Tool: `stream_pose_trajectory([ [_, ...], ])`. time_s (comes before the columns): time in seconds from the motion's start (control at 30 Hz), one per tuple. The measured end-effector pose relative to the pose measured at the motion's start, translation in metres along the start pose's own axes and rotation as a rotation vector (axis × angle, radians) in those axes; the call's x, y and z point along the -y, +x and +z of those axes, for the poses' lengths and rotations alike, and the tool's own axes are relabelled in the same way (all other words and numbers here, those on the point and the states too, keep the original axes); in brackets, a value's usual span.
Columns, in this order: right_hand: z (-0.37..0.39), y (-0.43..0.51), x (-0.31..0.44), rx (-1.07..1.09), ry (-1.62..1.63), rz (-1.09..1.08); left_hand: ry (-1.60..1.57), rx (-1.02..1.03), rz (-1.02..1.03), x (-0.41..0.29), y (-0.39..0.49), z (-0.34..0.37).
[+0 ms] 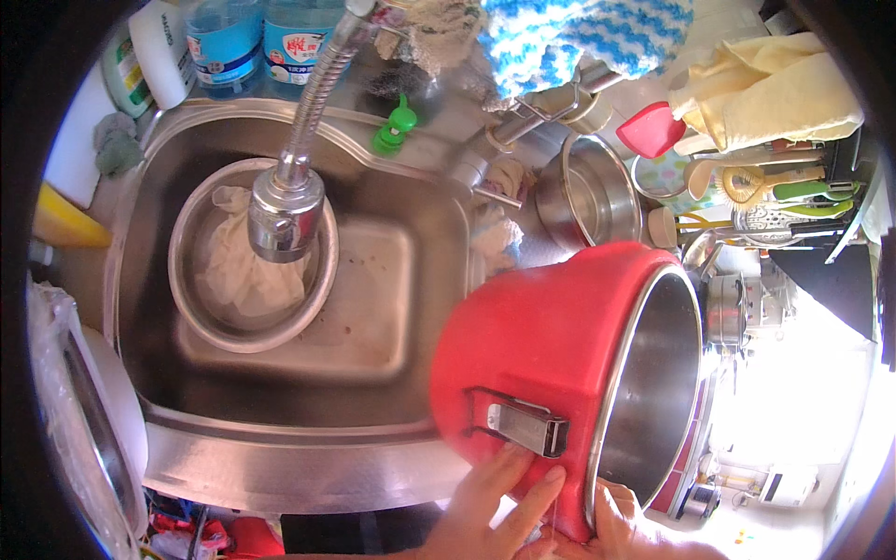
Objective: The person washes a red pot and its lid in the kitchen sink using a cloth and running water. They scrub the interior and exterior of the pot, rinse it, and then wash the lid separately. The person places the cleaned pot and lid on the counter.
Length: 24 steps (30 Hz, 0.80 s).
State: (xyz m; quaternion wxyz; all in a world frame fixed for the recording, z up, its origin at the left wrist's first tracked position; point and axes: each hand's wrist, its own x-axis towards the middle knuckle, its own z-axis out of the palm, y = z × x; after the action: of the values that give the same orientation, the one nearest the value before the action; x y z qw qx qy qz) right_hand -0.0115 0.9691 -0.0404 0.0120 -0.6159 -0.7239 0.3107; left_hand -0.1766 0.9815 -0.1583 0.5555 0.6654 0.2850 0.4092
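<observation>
A red insulated container with a steel lining (pixel 539 336) is tilted on its side at the sink's right edge, its mouth facing right. On its near side is a metal toggle latch (pixel 525 423). My left hand (pixel 500 500) supports the container's near side, fingertips just below the latch. My right hand (pixel 619 514) grips the near part of the metal rim, fingers over the edge. Left of the container, a round metal basin (pixel 183 308) stands in the stainless steel sink (pixel 434 280). Whitish cloth (pixel 245 273) lies in water inside the basin, partly hidden by the chrome faucet head (pixel 287 213).
A flexible faucet neck (pixel 315 98) reaches over the sink. Blue detergent bottles (pixel 224 49) and a green pump top (pixel 395 126) stand behind it. A steel pot (pixel 588 189) and hanging utensils (pixel 756 185) are at the back right. A plastic-wrapped object (pixel 77 392) borders the left.
</observation>
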Motion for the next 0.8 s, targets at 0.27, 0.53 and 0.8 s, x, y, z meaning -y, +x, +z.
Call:
stream_pose_trajectory([
  [0.27,0.002,0.001,0.005,-0.003,-0.033,0.048,0.114,0.055,0.085,0.054,0.004,-0.002],
  [0.53,0.0,0.001,0.004,0.004,-0.007,0.044,0.186,-0.063,0.094,0.071,0.007,0.008],
  [0.8,0.002,-0.001,-0.001,0.002,0.036,0.015,0.026,-0.09,0.097,0.073,0.047,0.006],
])
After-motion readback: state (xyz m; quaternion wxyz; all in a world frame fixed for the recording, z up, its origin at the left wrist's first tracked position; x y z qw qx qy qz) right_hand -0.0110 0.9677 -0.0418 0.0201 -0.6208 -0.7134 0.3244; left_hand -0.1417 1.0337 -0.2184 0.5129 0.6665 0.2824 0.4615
